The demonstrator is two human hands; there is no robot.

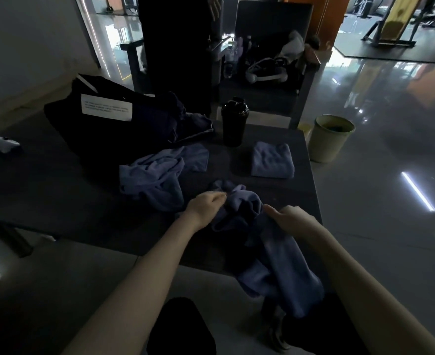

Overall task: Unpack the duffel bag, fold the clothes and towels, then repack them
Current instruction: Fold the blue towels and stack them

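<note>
A dim room, seen from above by a person seated at a dark table [57, 190]. At the far left of the table lies a small white object [3, 144], too dark to identify. Behind and to its right sits the black duffel bag [124, 124], slumped open, with a white paper label [106, 107] on its side and dark blue fabric spilling from its mouth. In front of the bag lies a loose heap of blue cloth [157, 172], unfolded.

Near the front edge, the left hand [206, 204] has its fingers [217, 198] curled together, pinching the bunched top end of a blue towel [283, 252]. The towel runs from those fingers toward the person, drapes over the table's near edge and hangs down to the lap. The right hand [293, 216] lies on the same towel just beside the bunch, thumb pointing toward the left hand, fingers closed on a fold of the fabric; the fingertips are sunk in the cloth. The two hands are close together but not touching.

Farther back, a black shaker bottle [234, 124] stands upright. To its right lies a folded towel [272, 160], neat and square, near the table's right edge. Beyond that edge a pale yellow bin [330, 138] stands on the glossy floor.
</note>
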